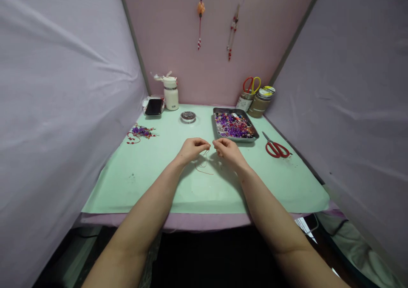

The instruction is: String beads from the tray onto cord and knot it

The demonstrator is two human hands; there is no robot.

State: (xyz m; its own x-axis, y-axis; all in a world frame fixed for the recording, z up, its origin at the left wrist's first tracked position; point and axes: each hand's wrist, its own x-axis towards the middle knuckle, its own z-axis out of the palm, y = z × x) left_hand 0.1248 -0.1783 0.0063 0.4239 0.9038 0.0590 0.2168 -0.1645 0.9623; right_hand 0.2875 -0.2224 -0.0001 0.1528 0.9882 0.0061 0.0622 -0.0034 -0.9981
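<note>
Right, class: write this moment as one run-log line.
left hand: pinching red thread | right hand: pinching same thread | bead tray: behind right hand | red scissors: lying on green mat

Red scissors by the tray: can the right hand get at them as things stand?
Probably yes: the red scissors lie on bare mat beside the right hand, nothing between, though that hand pinches red thread.

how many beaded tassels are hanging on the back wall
2. One tassel with an orange bead hangs near the middle of the pink wall; a slimmer one hangs tilted just right of it. None seems hidden. Another beaded piece lies on the table.
</note>
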